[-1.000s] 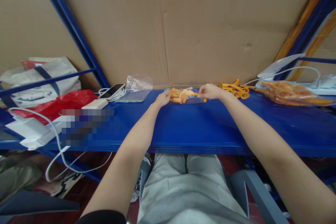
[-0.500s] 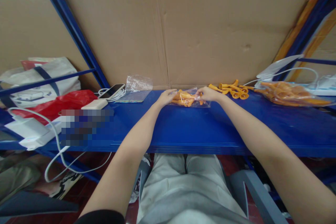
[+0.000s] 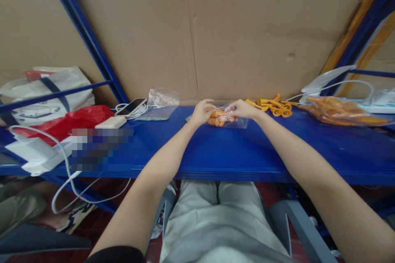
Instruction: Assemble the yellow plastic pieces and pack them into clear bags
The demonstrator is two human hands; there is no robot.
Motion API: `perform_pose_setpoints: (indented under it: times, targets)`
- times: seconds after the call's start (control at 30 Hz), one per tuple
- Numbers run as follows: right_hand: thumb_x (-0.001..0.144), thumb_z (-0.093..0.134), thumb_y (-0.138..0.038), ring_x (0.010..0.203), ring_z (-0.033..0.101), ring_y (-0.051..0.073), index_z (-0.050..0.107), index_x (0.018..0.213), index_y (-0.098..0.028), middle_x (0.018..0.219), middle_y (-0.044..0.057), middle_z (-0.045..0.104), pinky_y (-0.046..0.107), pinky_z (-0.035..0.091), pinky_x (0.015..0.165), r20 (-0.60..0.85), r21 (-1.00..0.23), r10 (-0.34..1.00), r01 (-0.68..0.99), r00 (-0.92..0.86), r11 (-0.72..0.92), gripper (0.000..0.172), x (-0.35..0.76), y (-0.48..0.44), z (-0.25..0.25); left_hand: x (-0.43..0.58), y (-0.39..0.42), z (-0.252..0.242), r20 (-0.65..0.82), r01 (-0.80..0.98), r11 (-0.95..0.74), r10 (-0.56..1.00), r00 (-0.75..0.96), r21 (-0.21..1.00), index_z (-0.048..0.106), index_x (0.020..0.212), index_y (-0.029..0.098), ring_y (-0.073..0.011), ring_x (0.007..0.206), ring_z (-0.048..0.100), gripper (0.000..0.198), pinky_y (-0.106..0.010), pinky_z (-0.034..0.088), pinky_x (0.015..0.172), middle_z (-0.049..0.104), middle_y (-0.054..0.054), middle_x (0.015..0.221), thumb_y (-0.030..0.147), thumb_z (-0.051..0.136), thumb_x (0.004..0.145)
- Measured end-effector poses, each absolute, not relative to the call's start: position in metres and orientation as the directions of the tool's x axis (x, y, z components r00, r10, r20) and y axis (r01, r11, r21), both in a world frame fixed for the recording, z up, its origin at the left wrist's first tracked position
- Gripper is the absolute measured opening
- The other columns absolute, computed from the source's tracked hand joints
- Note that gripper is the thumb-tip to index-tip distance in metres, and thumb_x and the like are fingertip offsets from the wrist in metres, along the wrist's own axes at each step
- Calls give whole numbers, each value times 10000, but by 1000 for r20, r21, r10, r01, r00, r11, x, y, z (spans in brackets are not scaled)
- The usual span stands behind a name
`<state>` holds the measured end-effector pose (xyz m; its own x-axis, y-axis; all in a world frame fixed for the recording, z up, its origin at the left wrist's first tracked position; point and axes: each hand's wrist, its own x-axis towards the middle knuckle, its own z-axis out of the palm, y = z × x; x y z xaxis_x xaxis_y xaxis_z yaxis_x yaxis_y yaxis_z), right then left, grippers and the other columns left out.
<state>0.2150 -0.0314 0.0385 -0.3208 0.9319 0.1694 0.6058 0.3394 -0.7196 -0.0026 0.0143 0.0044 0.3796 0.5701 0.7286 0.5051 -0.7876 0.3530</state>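
In front of me on the blue shelf lies a clear plastic bag [image 3: 241, 122] holding several orange horn-shaped plastic pieces [image 3: 219, 119]. My left hand [image 3: 202, 112] is over the bag's left part, its fingers curled onto the plastic and the pieces inside. On the other side, my right hand [image 3: 243, 109] pinches the film near the bag's upper right. The exact fingertip contact is small and partly hidden. Just right of that hand are loose orange horn-shaped pieces [image 3: 276, 106] in a small heap.
A fuller bag of orange pieces [image 3: 339, 111] sits at the right. Toward the left are an empty clear bag [image 3: 162, 102], a phone [image 3: 132, 107] on a coiled white cable, a red plastic bag [image 3: 89, 117] and a white power strip [image 3: 46, 164]. Cardboard [image 3: 240, 37] stands behind.
My left hand has shifted right and slightly up, further over the bag. My right hand has moved slightly left along the film. The loose pieces stay where they were.
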Motion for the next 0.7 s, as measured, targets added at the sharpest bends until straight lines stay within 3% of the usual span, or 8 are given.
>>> perform_pose_setpoints:
  times: [0.17, 0.33, 0.43, 0.57, 0.7]
  targets:
    - [716, 742, -129, 796, 703, 147, 760, 912, -174, 975, 50, 767, 254, 595, 752, 215, -830, 912, 427, -350, 360, 202, 212, -31, 35, -5, 13, 6, 726, 492, -787, 577, 375, 371, 771, 847, 207, -199, 1092, 666, 131, -418, 484, 1051, 718, -61, 1150, 135, 670, 806]
    - [735, 705, -47, 732, 708, 145, 742, 968, -153, 828, 53, 758, 274, 603, 754, 38, -868, 932, 449, -361, 210, 259, 205, -37, 30, -2, 6, 8, 543, 557, -673, 732, 411, 486, 789, 945, 190, -214, 1004, 704, 187, -352, 518, 979, 770, -59, 1040, 194, 631, 847]
    - [744, 676, -15, 765, 710, 139, 726, 1032, -149, 896, 67, 762, 259, 602, 762, 19, -894, 933, 412, -358, 176, 322, 200, -40, 29, -2, 4, 10, 446, 614, -613, 788, 424, 498, 793, 1000, 188, -234, 946, 721, 235, -339, 537, 925, 787, -50, 975, 238, 611, 861]
    - [721, 626, 49, 792, 712, 124, 688, 1108, -131, 975, 87, 756, 254, 586, 827, -56, -957, 913, 283, -404, 66, 431, 198, -43, 31, -6, 5, 11, 432, 635, -600, 797, 421, 486, 786, 1048, 174, -242, 987, 718, 271, -328, 535, 922, 778, -60, 1045, 229, 587, 873]
    - [764, 559, 44, 847, 719, 133, 687, 1023, -122, 953, 94, 752, 279, 557, 900, -84, -986, 906, 165, -415, -16, 333, 203, -44, 36, -9, 6, 11, 418, 662, -576, 814, 404, 480, 780, 1068, 170, -253, 1015, 713, 274, -337, 532, 937, 769, -71, 1080, 224, 589, 880]
